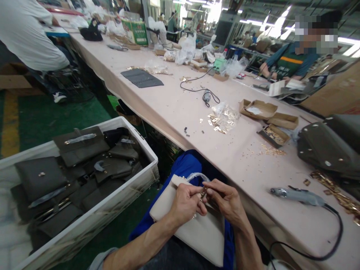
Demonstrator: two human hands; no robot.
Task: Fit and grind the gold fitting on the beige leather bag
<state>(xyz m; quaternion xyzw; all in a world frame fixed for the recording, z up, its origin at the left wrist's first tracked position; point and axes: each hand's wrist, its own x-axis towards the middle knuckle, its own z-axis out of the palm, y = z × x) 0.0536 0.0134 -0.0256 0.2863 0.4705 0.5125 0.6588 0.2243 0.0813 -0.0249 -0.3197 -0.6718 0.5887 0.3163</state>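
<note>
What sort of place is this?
Probably a bag-making workshop: cream, flat-sided handbag in the foreground, white plastic crate of dark grey-brown bags, and small gold-coloured metal pieces strewn on the long pale-pink table.

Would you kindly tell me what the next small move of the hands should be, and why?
I'd probably steady the small metal piece with the left hand and adjust it with the right hand: the fingertips of both meet at it over the cream bag. The corded tool lies unheld on the table. Whether the piece is fastened is unclear.
</note>
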